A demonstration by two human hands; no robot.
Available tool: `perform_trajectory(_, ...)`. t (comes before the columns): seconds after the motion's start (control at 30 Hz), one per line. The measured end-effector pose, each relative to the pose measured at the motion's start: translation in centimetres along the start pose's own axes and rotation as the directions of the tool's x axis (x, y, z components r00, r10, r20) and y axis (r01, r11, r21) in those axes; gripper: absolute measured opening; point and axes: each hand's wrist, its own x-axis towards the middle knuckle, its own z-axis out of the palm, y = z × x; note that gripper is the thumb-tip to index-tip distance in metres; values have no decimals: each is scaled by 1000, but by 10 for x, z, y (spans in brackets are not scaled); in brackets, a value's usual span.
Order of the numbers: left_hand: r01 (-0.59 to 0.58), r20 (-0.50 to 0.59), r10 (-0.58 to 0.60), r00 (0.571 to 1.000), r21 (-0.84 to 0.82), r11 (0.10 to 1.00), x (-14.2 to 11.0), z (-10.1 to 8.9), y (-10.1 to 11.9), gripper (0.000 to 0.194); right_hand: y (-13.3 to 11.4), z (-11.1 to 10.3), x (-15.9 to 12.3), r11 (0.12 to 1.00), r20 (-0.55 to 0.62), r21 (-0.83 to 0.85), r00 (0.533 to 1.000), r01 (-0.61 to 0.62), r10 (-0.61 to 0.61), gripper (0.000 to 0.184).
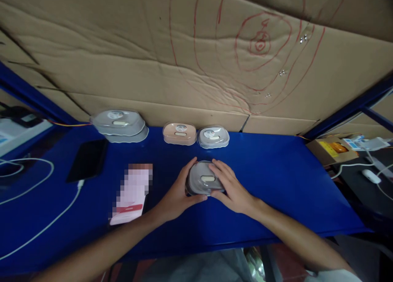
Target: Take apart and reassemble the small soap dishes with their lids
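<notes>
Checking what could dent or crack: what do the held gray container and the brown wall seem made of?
Held gray container: probably plastic, glossy and clear over gray; highlights and translucent-looking edges suggest it, stiffness unclear.
Brown wall: likely cardboard, matte, with creases and fold lines.

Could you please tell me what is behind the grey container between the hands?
Behind it are blue tabletop, a peach container, a pale container and the cardboard wall; the tabletop patch that the grey container covers cannot be seen.
</notes>
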Motion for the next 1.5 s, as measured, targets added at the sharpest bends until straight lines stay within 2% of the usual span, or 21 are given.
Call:
perform_trajectory(0.1, -54, 3, 54, 999, 109, 993, -3, 0, -1, 114, -3, -4, 2, 981, 41, -171, 996, 86, -80, 79)
perform_trajectory(0.17, -73, 32, 69, 997, 134, 988, -5, 1, 1, 114, -3, -10, 3, 961, 76, -227, 987, 156, -142, 80)
perform_trajectory(0.3, -89, 77, 86, 993, 43, 995, -7, 3, 7, 112, -3, -17, 5, 977, 95, -145, 985, 159, -146, 82)
perform_trajectory(0.43, -24, 43, 29, 999, -117, 993, -5, 4, 11, 103, -1, -22, 6, 992, 81, -73, 992, 102, -96, 82)
perform_trajectory(0.53, 9, 21, -6, 1000, -146, 989, -3, 3, 14, 101, 1, -23, 5, 993, 91, -87, 993, 85, -77, 90)
perform_trajectory(0.63, 13, 38, -8, 999, -134, 991, -2, 1, 15, 100, 2, -20, 4, 981, 104, -159, 990, 112, -96, 101)
perform_trajectory(0.87, 12, 104, -1, 995, -110, 994, -2, -2, 14, 99, 4, -20, 4, 933, 134, -250, 964, 258, -230, 93)
perform_trajectory(1.03, 11, 73, -9, 997, -33, 999, -2, -1, 15, 102, 16, -17, 3, 927, 51, -165, 942, 336, -332, 101)
perform_trajectory(1.23, 54, 27, -52, 998, -79, 995, -2, 0, 17, 96, 20, -9, 3, 969, 49, 37, 969, 242, -244, 102)
perform_trajectory(1.3, 26, 20, -25, 1000, -60, 998, -2, 0, 15, 95, 19, -8, 2, 972, 52, 11, 970, 236, -236, 99)
perform_trajectory(1.4, -79, 36, 78, 996, 47, 996, -3, -1, 10, 99, 19, -8, -1, 946, 64, -107, 952, 306, -300, 93)
perform_trajectory(1.5, -160, 52, 154, 987, 151, 975, -4, -3, 8, 101, 20, -6, -4, 921, 57, -162, 935, 355, -350, 95)
